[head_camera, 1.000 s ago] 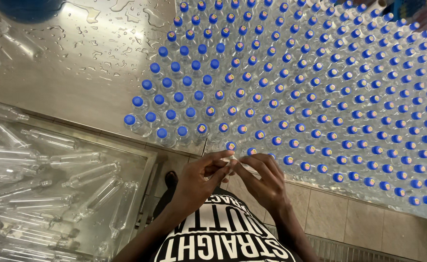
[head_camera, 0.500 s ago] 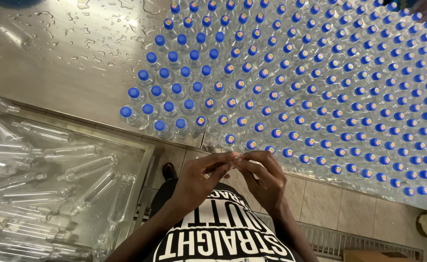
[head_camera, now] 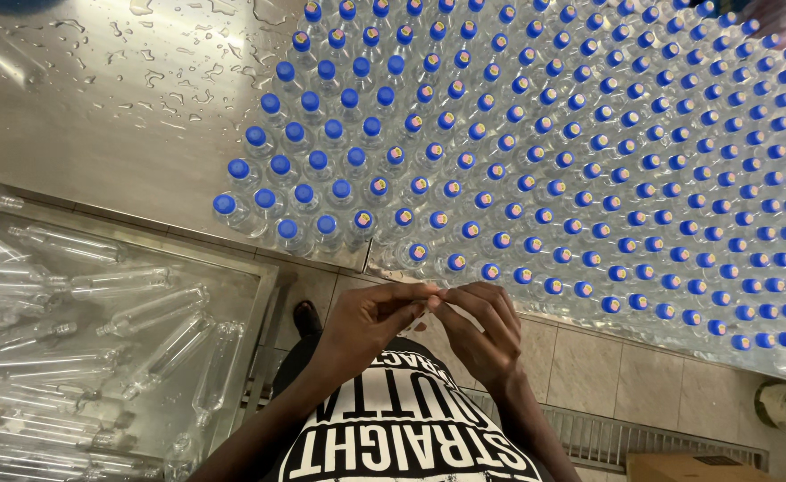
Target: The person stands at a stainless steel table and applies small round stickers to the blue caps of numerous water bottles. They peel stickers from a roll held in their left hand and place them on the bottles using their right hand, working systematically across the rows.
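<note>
Hardly anything has shifted since the earlier frames: both hands have stayed together at chest height, only the view has dipped a little so they sit slightly lower against the table edge. Left hand (head_camera: 370, 321) and right hand (head_camera: 482, 326) meet fingertip to fingertip, each pinched narrow on something small and pale (head_camera: 432, 303) held between them; it looks like a thin strip or seal, though it is too small to tell for sure. By my reading the hands are at the stage of working this small piece loose or open, a fiddly two-handed pinch; the next move would seem to call for a steady grip from one hand while the other pulls or peels, close to the body.

Just beyond the fingertips, past the table (head_camera: 98, 116) rim, stand the capped bottles (head_camera: 536, 161), upright in tight rows with blue caps, the nearest row just beside the hands but not touching them. Water drops dot the bare steel at upper left. To the left, lower down, empty clear bottles (head_camera: 80, 330) lie on their sides in a bin, well apart from both hands
</note>
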